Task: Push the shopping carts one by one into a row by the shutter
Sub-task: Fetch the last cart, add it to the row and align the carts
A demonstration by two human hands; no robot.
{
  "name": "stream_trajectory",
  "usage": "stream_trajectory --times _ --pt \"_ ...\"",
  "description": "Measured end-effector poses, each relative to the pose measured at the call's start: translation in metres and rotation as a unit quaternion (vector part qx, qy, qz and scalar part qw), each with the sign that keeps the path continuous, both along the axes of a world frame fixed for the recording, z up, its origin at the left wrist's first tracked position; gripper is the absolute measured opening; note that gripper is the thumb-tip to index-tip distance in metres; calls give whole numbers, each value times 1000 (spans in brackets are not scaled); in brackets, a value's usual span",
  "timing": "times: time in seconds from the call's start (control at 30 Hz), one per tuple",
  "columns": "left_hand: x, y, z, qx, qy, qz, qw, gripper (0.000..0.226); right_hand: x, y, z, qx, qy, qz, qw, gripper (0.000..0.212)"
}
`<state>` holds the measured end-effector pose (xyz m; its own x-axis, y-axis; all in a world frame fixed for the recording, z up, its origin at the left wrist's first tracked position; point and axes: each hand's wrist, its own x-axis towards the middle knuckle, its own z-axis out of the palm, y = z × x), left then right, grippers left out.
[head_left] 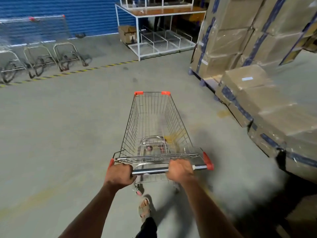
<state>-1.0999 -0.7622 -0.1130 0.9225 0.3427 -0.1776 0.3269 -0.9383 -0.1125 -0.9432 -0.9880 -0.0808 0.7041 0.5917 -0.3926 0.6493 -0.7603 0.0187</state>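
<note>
An empty wire shopping cart (154, 121) with red corner caps stands on the grey floor right in front of me, pointing away. My left hand (119, 174) grips the left end of its chrome handle bar. My right hand (180, 170) grips the bar right of centre. At the far left, a row of parked carts (39, 47) stands side by side in front of the blue shutter (68, 9), blurred by motion. A sandalled foot shows below the cart.
A wrapped stack of cardboard boxes (257, 48) on a pallet fills the right side, close to the cart. A white metal rack (154, 31) with wire dividers and a small box stands at the back. A yellow-black striped line (68, 73) crosses the floor before the parked carts.
</note>
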Motion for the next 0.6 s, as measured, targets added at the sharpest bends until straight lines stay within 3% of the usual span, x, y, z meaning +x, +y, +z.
stream_trajectory --times 0.6 --pt "143 247 -4 -55 8 111 992 51 193 291 -14 -7 -41 98 994 28"
